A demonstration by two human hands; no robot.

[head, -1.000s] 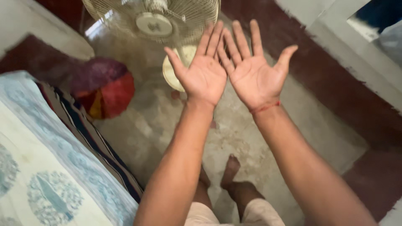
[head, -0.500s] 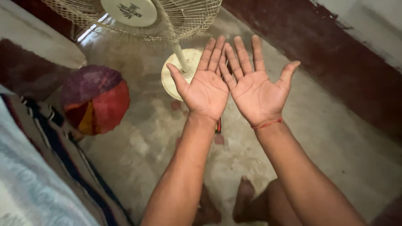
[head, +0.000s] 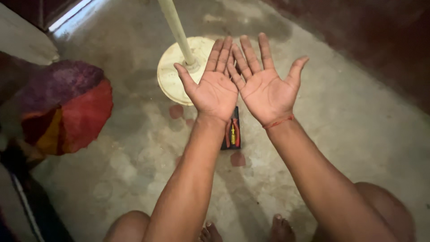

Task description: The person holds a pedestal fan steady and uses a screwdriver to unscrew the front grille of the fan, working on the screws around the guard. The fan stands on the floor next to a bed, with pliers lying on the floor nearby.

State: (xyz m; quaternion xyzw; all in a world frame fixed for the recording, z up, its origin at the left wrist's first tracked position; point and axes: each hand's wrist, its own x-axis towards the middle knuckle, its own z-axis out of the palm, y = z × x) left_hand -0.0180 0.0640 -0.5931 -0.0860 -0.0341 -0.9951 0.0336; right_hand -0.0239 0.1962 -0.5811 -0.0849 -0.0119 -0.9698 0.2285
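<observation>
Our view has dipped, bringing into sight the small black tool tray (head: 232, 132) lying lengthwise near-to-far on the floor (head: 358, 125), beneath our empty, palm-up left hand (head: 216, 87) and right hand (head: 265, 89), closer to the left wrist.

dim, warm light; a pale strip of daylight at the top left. my left hand (head: 216, 87) and right hand (head: 265, 85) are sharp, casting soft shadows on the floor (head: 358, 130). the left edge is blurred and stretched.

Left hand (head: 216, 87) and right hand (head: 264, 87) side by side, palms up, empty.
</observation>
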